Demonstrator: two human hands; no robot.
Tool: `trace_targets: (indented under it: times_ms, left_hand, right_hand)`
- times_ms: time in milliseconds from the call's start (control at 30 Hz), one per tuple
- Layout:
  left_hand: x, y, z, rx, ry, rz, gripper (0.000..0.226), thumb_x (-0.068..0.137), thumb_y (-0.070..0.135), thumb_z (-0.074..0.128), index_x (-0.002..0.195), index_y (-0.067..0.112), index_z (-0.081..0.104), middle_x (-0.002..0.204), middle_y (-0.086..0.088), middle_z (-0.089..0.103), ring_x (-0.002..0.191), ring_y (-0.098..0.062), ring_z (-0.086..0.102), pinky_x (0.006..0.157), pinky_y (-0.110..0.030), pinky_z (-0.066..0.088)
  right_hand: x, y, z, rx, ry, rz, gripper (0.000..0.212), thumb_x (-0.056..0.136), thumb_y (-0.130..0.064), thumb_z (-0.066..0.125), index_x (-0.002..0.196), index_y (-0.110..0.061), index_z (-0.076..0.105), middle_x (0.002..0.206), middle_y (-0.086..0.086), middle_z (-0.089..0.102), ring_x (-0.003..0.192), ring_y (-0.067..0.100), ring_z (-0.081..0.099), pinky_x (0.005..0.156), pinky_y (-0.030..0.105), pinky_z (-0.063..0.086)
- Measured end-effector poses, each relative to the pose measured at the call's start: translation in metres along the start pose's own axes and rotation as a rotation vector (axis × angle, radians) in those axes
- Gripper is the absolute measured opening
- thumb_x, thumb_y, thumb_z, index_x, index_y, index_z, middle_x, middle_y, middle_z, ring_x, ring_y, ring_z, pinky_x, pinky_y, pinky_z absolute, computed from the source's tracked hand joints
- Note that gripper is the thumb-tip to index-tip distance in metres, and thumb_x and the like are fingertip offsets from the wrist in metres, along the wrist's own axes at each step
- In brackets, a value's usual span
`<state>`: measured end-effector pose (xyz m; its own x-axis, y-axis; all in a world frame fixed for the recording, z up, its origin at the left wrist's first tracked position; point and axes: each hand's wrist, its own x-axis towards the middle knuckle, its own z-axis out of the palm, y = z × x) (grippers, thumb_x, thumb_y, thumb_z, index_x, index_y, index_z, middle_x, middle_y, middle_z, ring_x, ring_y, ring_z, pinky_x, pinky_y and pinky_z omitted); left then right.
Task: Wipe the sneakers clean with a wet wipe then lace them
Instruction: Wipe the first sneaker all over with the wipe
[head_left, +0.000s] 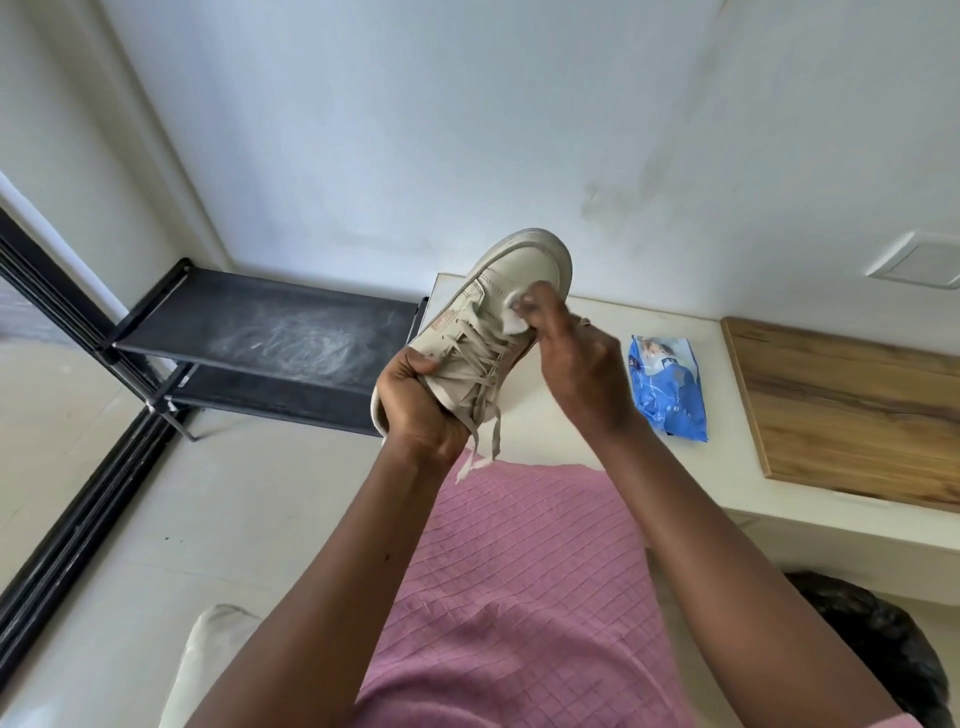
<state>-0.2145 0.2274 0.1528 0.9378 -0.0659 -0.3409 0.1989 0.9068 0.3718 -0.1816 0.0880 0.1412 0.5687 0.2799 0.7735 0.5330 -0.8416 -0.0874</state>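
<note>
Only illegible print on blue wipe pack (667, 387)

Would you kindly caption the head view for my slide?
Left hand holds a beige sneaker; right hand presses a wipe against it.

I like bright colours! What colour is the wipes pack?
The pack is blue with white print; head view.

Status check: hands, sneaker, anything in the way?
Left hand grips sneaker at heel, toe up. Right hand presses wipe on its side. Lace ends hang loose. Nothing blocking; pack on table.
</note>
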Motion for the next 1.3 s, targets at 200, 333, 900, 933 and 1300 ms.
trace_targets:
  times_ms: [200,333,900,933,1300]
  left_hand:
    - [-0.001,-0.013,0.015,0.009,-0.037,-0.035,0.048,0.057,0.01,0.034,0.097,-0.002,0.059,0.09,-0.02,0.064,0.08,-0.036,0.065,0.083,-0.049,0.051]
    - [-0.003,-0.018,0.018,0.199,0.04,-0.07,0.033,0.055,0.009,0.033,0.079,0.006,0.056,0.062,-0.006,0.058,0.054,-0.02,0.055,0.056,-0.022,0.046]
    - [-0.008,-0.029,0.004,0.461,0.108,0.1,0.008,0.047,0.008,0.038,0.052,0.013,0.036,0.051,0.0,0.034,0.045,-0.017,0.028,0.045,-0.02,0.025]
    - [-0.006,-0.03,0.003,0.518,0.107,0.114,0.008,0.045,0.008,0.039,0.051,0.013,0.037,0.052,0.0,0.034,0.046,-0.017,0.028,0.046,-0.022,0.025]
    - [-0.025,-0.041,-0.008,0.9,-0.053,0.324,0.014,0.058,0.01,0.039,0.046,0.017,0.037,0.032,0.009,0.034,0.031,-0.004,0.034,0.036,-0.012,0.028]
  right_hand:
    - [0.026,-0.006,-0.003,-0.171,0.159,0.244,0.028,0.078,0.001,0.062,0.103,-0.009,0.069,0.087,0.006,0.072,0.064,0.022,0.065,0.059,0.026,0.039]
    - [0.036,-0.038,-0.008,0.024,-0.161,0.18,0.032,0.069,0.007,0.05,0.091,-0.004,0.071,0.085,0.012,0.069,0.077,0.03,0.066,0.059,0.032,0.052]
    - [0.042,0.004,-0.029,-0.088,-0.11,0.38,0.037,0.07,0.005,0.038,0.087,-0.005,0.07,0.091,0.009,0.071,0.073,0.032,0.068,0.055,0.026,0.047]
    - [0.044,-0.001,-0.028,-0.039,-0.103,0.404,0.036,0.065,0.008,0.043,0.084,-0.005,0.071,0.086,0.01,0.072,0.068,0.031,0.067,0.054,0.024,0.045]
    - [0.036,-0.057,-0.024,0.361,-0.434,0.065,0.035,0.071,-0.01,0.039,0.077,-0.005,0.073,0.078,0.012,0.072,0.072,0.029,0.069,0.061,0.04,0.057]
